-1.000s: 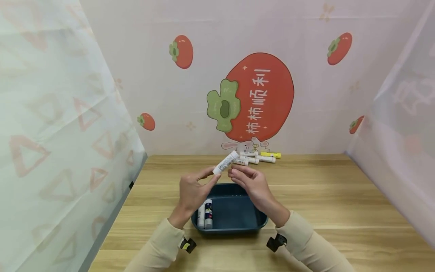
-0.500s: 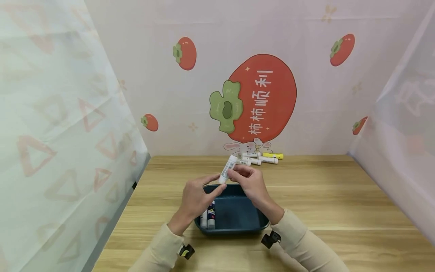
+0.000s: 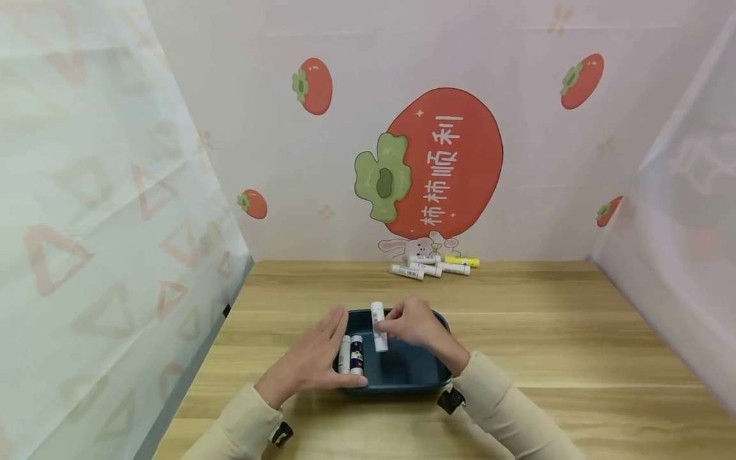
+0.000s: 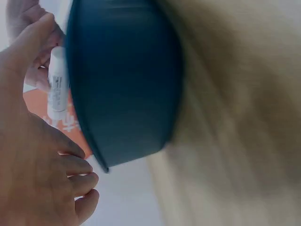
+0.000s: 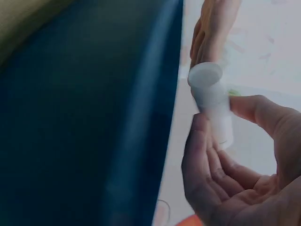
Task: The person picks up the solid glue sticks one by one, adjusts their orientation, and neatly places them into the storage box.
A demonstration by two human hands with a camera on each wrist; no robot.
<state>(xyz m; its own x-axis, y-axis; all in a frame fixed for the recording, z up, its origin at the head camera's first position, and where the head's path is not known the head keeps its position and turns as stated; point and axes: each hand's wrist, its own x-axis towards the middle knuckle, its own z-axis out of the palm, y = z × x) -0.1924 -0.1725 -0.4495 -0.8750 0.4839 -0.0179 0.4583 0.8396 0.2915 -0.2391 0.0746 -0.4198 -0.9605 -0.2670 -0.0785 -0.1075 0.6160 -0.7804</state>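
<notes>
My right hand (image 3: 418, 326) pinches a white glue stick (image 3: 377, 313) between thumb and fingers, upright with a slight tilt, over the dark blue tray (image 3: 411, 388). In the right wrist view the glue stick's end (image 5: 206, 75) faces the camera beside the tray wall. My left hand (image 3: 310, 358) lies at the tray's left side, its fingers straight along the rim and its thumb stretched across the front corner. Inside the tray, against the left wall, a white glue stick (image 3: 344, 355) and a navy-labelled glue stick (image 3: 357, 353) lie side by side.
At the back of the wooden table (image 3: 546, 332), several white glue sticks (image 3: 407, 272) and a yellow one (image 3: 462, 261) lie in a loose pile against the printed backdrop (image 3: 535, 191). Fabric walls stand at left and right.
The left hand has let go of the white glue stick and moved down to the tray's left rim. The right hand has taken it and lowered it over the tray, turning it more upright.
</notes>
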